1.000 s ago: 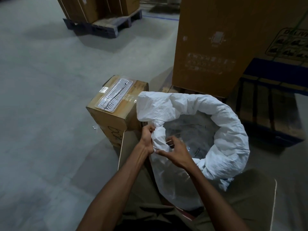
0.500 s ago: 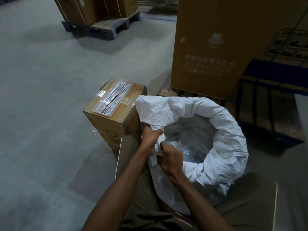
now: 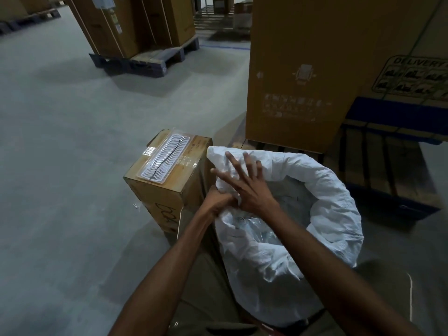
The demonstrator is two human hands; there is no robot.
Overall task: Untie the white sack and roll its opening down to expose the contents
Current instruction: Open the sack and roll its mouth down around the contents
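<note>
Right hand (image 3: 244, 187) now splayed wide over sack (image 3: 322, 214) rim at centre, left hand (image 3: 215, 200) pinching fabric: unknotted, rolling down underway.

Small cardboard box (image 3: 167, 175) at centre carries a white ribbed tray (image 3: 167, 161). Tall carton (image 3: 303, 73) stands far right. Palletised cartons (image 3: 135, 25) stand far left on concrete floor (image 3: 60, 166).

We see the white sack (image 3: 303, 214) open, its rim rolled (clear plastic shows inside). The left hand (image 3: 215, 201) pinches the near rim; the right hand (image 3: 247, 190) spreads flat over it, beside a cardboard box (image 3: 167, 175).
</note>
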